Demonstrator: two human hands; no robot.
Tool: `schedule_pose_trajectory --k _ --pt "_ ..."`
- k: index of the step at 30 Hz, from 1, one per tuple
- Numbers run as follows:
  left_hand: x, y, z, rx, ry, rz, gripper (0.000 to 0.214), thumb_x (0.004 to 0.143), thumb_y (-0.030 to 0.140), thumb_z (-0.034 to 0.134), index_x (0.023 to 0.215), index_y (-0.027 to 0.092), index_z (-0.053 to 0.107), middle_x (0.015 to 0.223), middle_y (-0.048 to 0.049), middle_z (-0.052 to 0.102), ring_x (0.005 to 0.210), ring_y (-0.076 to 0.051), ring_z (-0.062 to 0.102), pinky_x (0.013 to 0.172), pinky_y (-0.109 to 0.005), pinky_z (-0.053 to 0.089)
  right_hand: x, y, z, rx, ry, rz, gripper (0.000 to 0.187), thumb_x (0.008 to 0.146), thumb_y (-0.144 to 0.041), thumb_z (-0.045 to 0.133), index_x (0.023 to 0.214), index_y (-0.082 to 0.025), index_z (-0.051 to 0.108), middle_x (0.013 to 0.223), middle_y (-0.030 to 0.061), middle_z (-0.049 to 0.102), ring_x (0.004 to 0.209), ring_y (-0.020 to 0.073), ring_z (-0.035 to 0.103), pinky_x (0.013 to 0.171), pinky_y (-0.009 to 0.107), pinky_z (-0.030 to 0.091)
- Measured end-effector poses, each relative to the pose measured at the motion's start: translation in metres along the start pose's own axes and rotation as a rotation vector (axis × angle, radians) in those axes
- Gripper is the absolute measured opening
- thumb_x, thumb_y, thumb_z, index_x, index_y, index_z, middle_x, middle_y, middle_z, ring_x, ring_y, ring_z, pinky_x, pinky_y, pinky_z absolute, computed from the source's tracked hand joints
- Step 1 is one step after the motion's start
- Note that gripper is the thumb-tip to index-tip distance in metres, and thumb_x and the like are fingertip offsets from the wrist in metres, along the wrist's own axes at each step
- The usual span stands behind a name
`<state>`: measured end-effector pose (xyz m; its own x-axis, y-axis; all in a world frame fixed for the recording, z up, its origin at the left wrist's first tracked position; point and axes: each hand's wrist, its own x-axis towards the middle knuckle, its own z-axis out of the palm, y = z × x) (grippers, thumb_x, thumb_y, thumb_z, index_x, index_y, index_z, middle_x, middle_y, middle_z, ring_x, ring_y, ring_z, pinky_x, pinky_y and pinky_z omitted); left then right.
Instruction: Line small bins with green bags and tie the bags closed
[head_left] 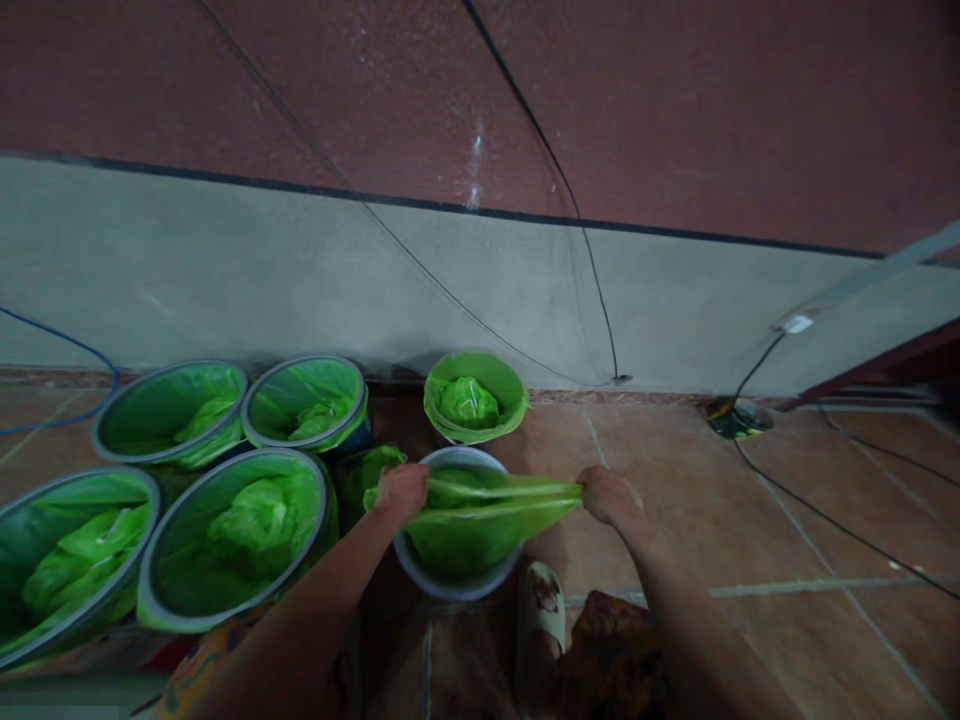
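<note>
Floor tiles under grey wall, left hand and right hand both tight on green bag.

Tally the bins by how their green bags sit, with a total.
Grey-rimmed bins, bag inside: 4
Covered bin, bag folded over the rim: 1
Near bin, green bag pulled across it by left hand and right hand: 1
Total: 6
</note>
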<state>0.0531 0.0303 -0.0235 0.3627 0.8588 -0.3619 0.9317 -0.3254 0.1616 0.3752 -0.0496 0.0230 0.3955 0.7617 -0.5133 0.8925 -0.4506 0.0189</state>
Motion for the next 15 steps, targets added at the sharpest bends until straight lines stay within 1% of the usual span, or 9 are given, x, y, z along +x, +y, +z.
schedule_pose_trajectory --k 2,4,7,10,13,15 --pt "0.003 -0.003 -0.007 -0.011 0.009 -0.054 0.029 0.089 0.023 0.043 0.099 0.019 0.069 0.102 -0.0107 0.071 0.101 -0.025 0.066 0.089 -0.039 0.047 0.001 0.0 0.001 0.01 -0.014 0.037 0.033 0.08 -0.009 0.046 0.094 -0.016 0.075 0.105 0.018 0.073 0.103 0.0299 0.068 0.078 0.033 0.051" --pt "0.004 -0.006 -0.01 -0.019 0.004 -0.09 0.028 0.088 0.023 0.044 0.099 0.02 0.069 0.103 -0.0102 0.072 0.102 -0.025 0.066 0.087 -0.036 0.049 0.001 -0.003 0.002 0.022 -0.014 0.06 0.033 0.081 -0.01 0.046 0.095 -0.016 0.075 0.107 0.0183 0.072 0.103 0.0317 0.068 0.077 0.035 0.052" --pt "0.001 -0.008 -0.008 -0.022 -0.004 -0.114 0.027 0.087 0.021 0.045 0.1 0.019 0.069 0.106 -0.0106 0.072 0.103 -0.026 0.066 0.09 -0.038 0.048 0.001 -0.012 0.005 0.018 0.01 0.068 0.033 0.084 -0.012 0.044 0.1 -0.015 0.074 0.108 0.0197 0.071 0.105 0.0327 0.067 0.078 0.037 0.052" --pt "-0.004 -0.005 -0.006 -0.024 -0.004 -0.104 0.031 0.085 0.017 0.046 0.108 0.02 0.067 0.111 -0.0104 0.07 0.108 -0.025 0.064 0.095 -0.041 0.045 -0.001 -0.019 0.007 -0.006 0.022 0.07 0.033 0.086 -0.012 0.044 0.102 -0.013 0.073 0.107 0.0222 0.07 0.104 0.0335 0.067 0.078 0.039 0.052" --pt "-0.007 -0.001 -0.006 -0.027 0.022 -0.067 0.041 0.081 0.014 0.049 0.12 0.021 0.062 0.118 -0.011 0.067 0.112 -0.027 0.061 0.097 -0.044 0.043 -0.005 -0.025 0.008 -0.021 0.065 0.045 0.036 0.086 -0.01 0.042 0.108 -0.014 0.07 0.11 0.0207 0.069 0.104 0.0329 0.066 0.078 0.04 0.052" --pt "-0.008 0.002 -0.005 -0.024 0.058 -0.011 0.05 0.078 0.012 0.051 0.128 0.021 0.056 0.124 -0.0114 0.064 0.114 -0.029 0.058 0.097 -0.048 0.042 -0.009 -0.031 0.01 -0.038 0.128 0.004 0.039 0.085 -0.007 0.039 0.111 -0.014 0.068 0.111 0.0191 0.068 0.106 0.0318 0.065 0.079 0.039 0.052"
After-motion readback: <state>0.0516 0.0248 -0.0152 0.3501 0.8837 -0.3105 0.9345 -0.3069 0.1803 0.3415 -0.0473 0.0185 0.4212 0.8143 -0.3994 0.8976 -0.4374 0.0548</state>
